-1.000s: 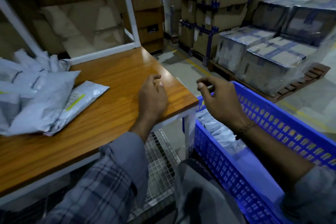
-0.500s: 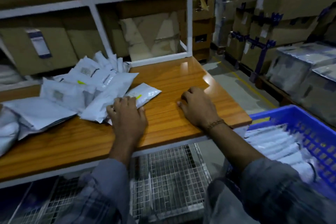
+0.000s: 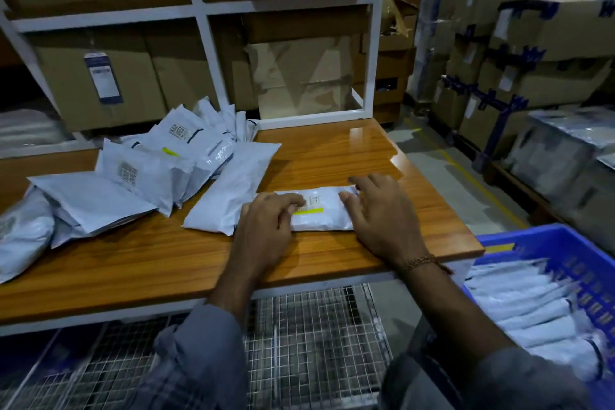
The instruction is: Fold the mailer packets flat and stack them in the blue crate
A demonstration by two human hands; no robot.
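A white mailer packet [image 3: 321,214] with a yellow-striped label is lying flat near the frame's centre under my fingertips. More grey-white packets [image 3: 173,163] are lying heaped and overlapping at the left, some showing printed codes. Folded packets [image 3: 532,309] are sitting stacked on edge inside the blue crate [image 3: 519,238] at lower right.

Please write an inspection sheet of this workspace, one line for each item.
Surface: wooden table on a white frame, wire mesh shelf below.
Job's things: mailer packet with yellow strip lies flat at the front edge; pile of mailer packets at left; blue crate at right holds stacked packets.
Clutter: nothing seen.
Hands: left hand and right hand press on the packet's two ends.
Cables: nothing seen.
Surroundings: cardboard boxes on shelving behind; wrapped pallets at right.
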